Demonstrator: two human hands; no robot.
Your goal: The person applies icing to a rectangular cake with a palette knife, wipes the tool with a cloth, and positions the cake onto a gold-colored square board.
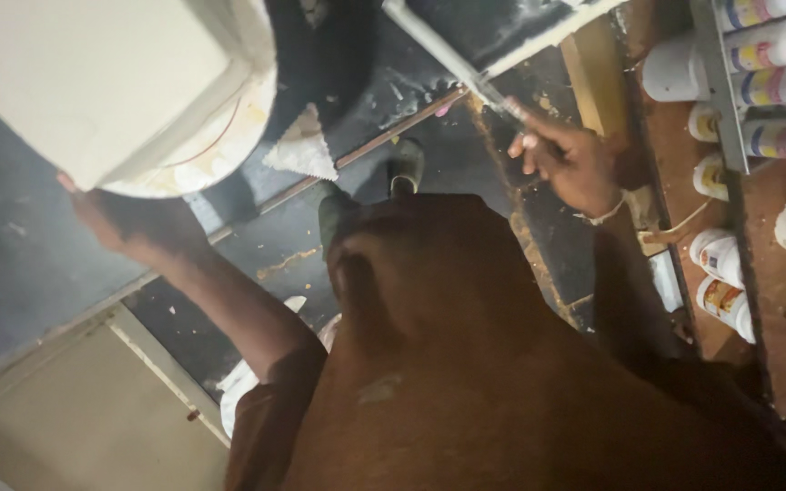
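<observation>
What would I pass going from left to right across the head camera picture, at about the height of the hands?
Left hand under the pale bucket → toothed white scraper on the dark floor → shoe → right hand gripping a thin white rod → wooden shelf → white bottles.

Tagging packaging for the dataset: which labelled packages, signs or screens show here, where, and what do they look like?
Upper bottles: lying on the wooden shelf at top right, behind a grey rail; white, round, with yellow, red and blue label bands.
Lower bottles: right edge, lower on the same shelf; white, with orange and yellow labels.
White bucket: upper left, by the left hand; no label visible.
Signs, screens: none in view.
</observation>
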